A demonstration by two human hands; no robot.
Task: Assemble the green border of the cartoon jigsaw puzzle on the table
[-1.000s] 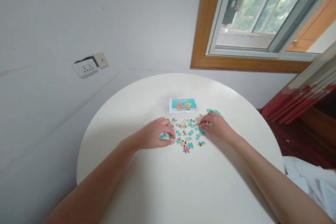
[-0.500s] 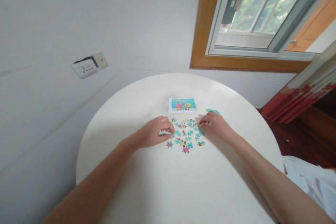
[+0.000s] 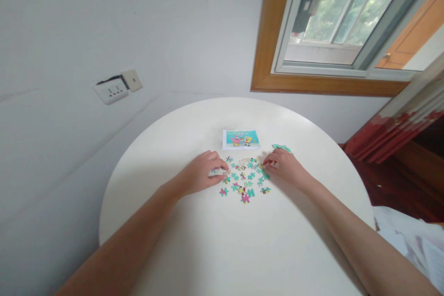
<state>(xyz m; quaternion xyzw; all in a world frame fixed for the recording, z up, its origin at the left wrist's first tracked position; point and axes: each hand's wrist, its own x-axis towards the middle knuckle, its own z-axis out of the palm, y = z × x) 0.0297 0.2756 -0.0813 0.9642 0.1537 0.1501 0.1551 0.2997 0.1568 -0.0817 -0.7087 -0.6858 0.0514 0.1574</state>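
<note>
Loose jigsaw puzzle pieces point(image 3: 250, 176) in teal, pink and yellow lie scattered on the white round table point(image 3: 222, 245). At their left edge is my left hand point(image 3: 204, 172), its thumb and forefinger apart around a small pale puzzle piece point(image 3: 226, 173). On the right side, my right hand point(image 3: 282, 166) has its fingers curled and pinched at a puzzle piece on the edge of the spread; the fingers partly hide it. A picture card point(image 3: 242, 139) with a pink and a yellow cartoon figure stands or lies just behind the pieces; which, I cannot tell.
Beyond my right hand sits a cluster of teal puzzle pieces point(image 3: 281, 147). A wall with a power socket point(image 3: 113, 90) is behind the table at the left. A wood-framed window point(image 3: 329, 84) and a red and white curtain point(image 3: 391, 125) are at the right.
My left thumb and forefinger have spread apart, and that hand has shifted slightly left and away from me. My right hand stays nearly still at the pieces.
</note>
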